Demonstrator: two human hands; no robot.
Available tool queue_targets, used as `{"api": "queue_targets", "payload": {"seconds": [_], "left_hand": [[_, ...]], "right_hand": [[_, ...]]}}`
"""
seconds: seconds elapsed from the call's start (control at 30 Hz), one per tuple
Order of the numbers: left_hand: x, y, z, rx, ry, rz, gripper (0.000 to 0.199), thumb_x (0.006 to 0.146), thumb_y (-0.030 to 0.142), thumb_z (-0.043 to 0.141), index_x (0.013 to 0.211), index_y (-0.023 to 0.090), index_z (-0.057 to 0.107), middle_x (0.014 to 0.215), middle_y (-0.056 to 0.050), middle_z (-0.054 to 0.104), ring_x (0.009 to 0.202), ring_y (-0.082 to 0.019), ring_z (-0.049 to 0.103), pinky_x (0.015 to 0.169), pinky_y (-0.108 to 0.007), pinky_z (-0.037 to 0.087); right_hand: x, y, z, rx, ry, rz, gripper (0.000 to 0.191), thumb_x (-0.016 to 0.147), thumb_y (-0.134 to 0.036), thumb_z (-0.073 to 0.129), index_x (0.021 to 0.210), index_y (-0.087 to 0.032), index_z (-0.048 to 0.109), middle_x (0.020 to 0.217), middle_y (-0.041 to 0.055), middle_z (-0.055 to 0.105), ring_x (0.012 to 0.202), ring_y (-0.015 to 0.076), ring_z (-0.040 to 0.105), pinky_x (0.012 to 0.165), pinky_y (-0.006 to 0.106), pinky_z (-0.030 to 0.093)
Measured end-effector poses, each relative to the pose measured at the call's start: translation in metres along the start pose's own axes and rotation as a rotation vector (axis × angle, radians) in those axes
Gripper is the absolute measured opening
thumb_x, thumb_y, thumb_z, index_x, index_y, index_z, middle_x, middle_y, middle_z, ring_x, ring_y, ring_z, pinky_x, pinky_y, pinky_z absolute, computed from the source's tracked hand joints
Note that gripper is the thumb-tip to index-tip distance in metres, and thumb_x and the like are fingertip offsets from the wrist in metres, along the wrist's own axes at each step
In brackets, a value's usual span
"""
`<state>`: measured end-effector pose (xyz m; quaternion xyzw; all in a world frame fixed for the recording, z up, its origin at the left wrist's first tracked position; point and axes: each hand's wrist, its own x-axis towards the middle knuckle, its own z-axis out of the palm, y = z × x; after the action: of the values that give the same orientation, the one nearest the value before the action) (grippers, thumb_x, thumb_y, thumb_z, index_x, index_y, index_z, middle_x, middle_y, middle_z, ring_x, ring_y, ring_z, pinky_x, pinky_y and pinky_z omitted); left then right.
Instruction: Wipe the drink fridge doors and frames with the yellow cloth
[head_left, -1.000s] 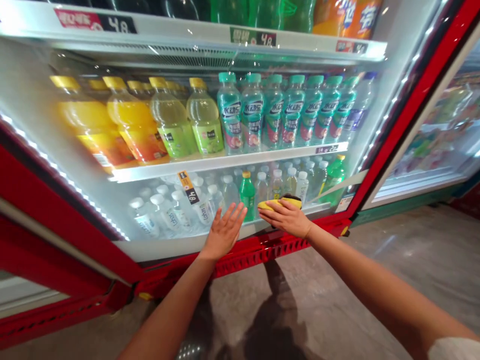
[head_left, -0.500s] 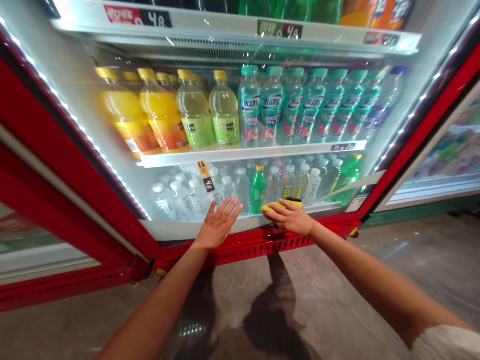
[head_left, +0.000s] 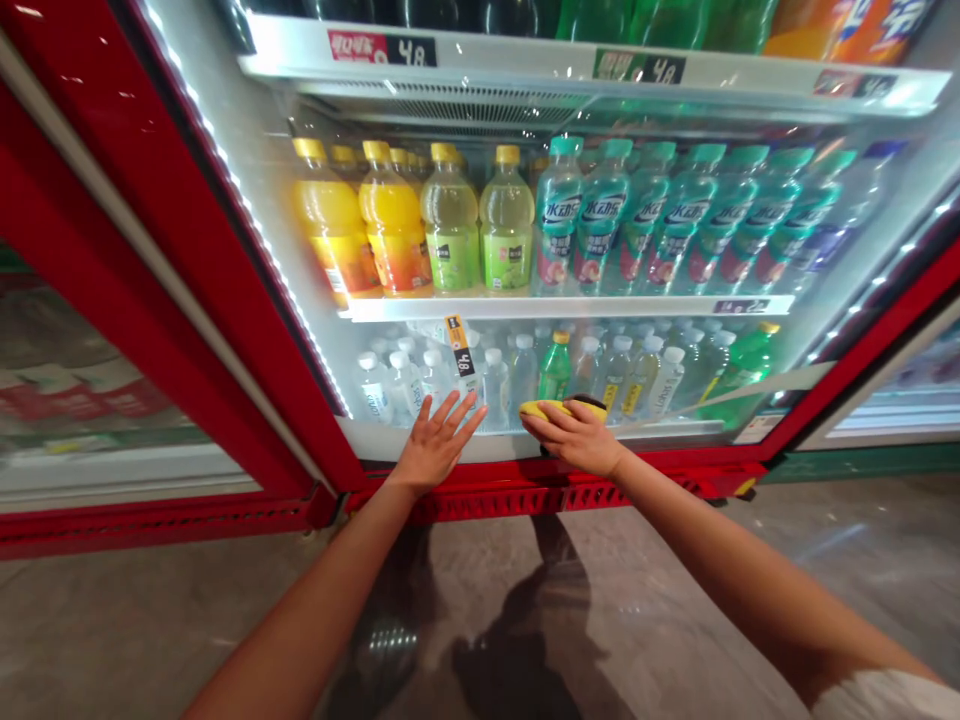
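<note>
My right hand (head_left: 577, 438) is closed over a yellow-and-black sponge (head_left: 544, 410), held low against the glass door of a drinks fridge. Behind the glass, just above the sponge, stands a small green bottle (head_left: 555, 368). To its left, my left hand (head_left: 439, 445) is open with fingers spread, at the lower part of the door and holding nothing. Whether its palm presses on the glass cannot be seen. An orange-and-black price tag (head_left: 460, 345) hangs tilted above the left fingertips. Clear water bottles (head_left: 405, 385) line the bottom shelf behind the door.
The fridge's red frame (head_left: 240, 270) slopes down on the left, with a red slotted base (head_left: 480, 503) below. Yellow juice bottles (head_left: 394, 230) and teal-capped bottles (head_left: 600, 225) fill the middle shelf. Another fridge (head_left: 892, 390) stands at right. Grey floor (head_left: 675, 620) lies beneath.
My view has swung left, so the fridge sits farther right in it. Both hands have shifted left relative to the fridge; the sponge is now below the green bottle.
</note>
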<state>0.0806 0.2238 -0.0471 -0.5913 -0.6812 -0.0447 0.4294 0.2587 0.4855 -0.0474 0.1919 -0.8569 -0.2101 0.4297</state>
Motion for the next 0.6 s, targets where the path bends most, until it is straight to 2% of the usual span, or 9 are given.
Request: {"api": "queue_targets", "payload": {"seconds": [0.03, 0.1, 0.2, 0.27, 0.33, 0.4, 0.5, 0.6], "left_hand": [[-0.003, -0.002, -0.001, 0.000, 0.002, 0.004, 0.084, 0.084, 0.008, 0.056, 0.161, 0.026, 0.030, 0.162, -0.008, 0.043, 0.160, -0.023, 0.012, 0.131, -0.052, 0.000], [-0.007, -0.006, -0.002, -0.007, -0.004, 0.004, 0.085, 0.083, 0.007, 0.056, 0.161, 0.026, 0.029, 0.162, -0.008, 0.043, 0.159, -0.024, 0.014, 0.131, -0.052, 0.001], [-0.010, -0.011, -0.005, -0.020, -0.039, 0.001, 0.086, 0.083, 0.008, 0.056, 0.162, 0.027, 0.027, 0.164, -0.008, 0.040, 0.158, -0.024, 0.019, 0.131, -0.052, 0.002], [-0.012, -0.014, -0.007, -0.017, -0.062, 0.003, 0.086, 0.083, 0.009, 0.056, 0.162, 0.027, 0.028, 0.165, -0.007, 0.038, 0.158, -0.025, 0.021, 0.131, -0.052, 0.003], [-0.013, -0.015, -0.009, -0.015, -0.069, 0.007, 0.085, 0.084, 0.010, 0.057, 0.162, 0.027, 0.028, 0.165, -0.008, 0.038, 0.158, -0.025, 0.021, 0.131, -0.051, 0.004], [-0.015, -0.017, -0.011, -0.019, -0.067, 0.005, 0.084, 0.084, 0.011, 0.058, 0.162, 0.026, 0.028, 0.165, -0.008, 0.038, 0.158, -0.025, 0.022, 0.131, -0.051, 0.005], [-0.020, -0.020, -0.014, -0.017, -0.074, -0.010, 0.084, 0.085, 0.011, 0.058, 0.161, 0.028, 0.029, 0.165, -0.007, 0.038, 0.157, -0.025, 0.023, 0.131, -0.052, 0.004], [-0.025, -0.027, -0.017, 0.003, -0.094, -0.039, 0.084, 0.084, 0.012, 0.061, 0.160, 0.031, 0.031, 0.164, -0.007, 0.040, 0.157, -0.026, 0.025, 0.130, -0.055, 0.002]], "right_hand": [[-0.002, 0.006, -0.005, -0.006, 0.006, -0.010, 0.038, 0.099, -0.018, 0.056, 0.132, -0.033, 0.067, 0.136, -0.0031, 0.069, 0.122, 0.0182, 0.063, 0.096, 0.035, 0.044], [0.005, 0.022, -0.014, -0.050, 0.075, 0.066, 0.038, 0.100, -0.018, 0.056, 0.132, -0.034, 0.067, 0.135, -0.0028, 0.071, 0.121, 0.0197, 0.063, 0.096, 0.037, 0.044], [0.038, 0.036, -0.019, -0.072, 0.189, 0.308, 0.039, 0.101, -0.020, 0.054, 0.137, -0.035, 0.064, 0.139, 0.0019, 0.068, 0.121, 0.0223, 0.063, 0.098, 0.038, 0.044], [0.063, 0.029, -0.013, -0.012, 0.215, 0.381, 0.039, 0.103, -0.022, 0.052, 0.137, -0.034, 0.064, 0.141, 0.0038, 0.067, 0.122, 0.0226, 0.064, 0.099, 0.038, 0.045], [0.078, 0.011, -0.003, 0.046, 0.233, 0.325, 0.035, 0.102, -0.021, 0.054, 0.132, -0.034, 0.067, 0.138, 0.0025, 0.069, 0.124, 0.0224, 0.063, 0.101, 0.038, 0.044], [0.079, -0.008, 0.006, 0.056, 0.236, 0.199, 0.033, 0.100, -0.019, 0.058, 0.128, -0.033, 0.069, 0.134, 0.0009, 0.071, 0.127, 0.0220, 0.061, 0.106, 0.040, 0.043], [0.054, -0.023, 0.006, 0.035, 0.169, 0.001, 0.036, 0.098, -0.014, 0.058, 0.129, -0.031, 0.068, 0.136, -0.0014, 0.070, 0.129, 0.0198, 0.060, 0.114, 0.040, 0.040], [0.023, -0.008, -0.006, 0.045, 0.080, -0.068, 0.045, 0.098, -0.012, 0.056, 0.136, -0.035, 0.063, 0.139, -0.0057, 0.067, 0.129, 0.0173, 0.060, 0.117, 0.040, 0.037]]}}
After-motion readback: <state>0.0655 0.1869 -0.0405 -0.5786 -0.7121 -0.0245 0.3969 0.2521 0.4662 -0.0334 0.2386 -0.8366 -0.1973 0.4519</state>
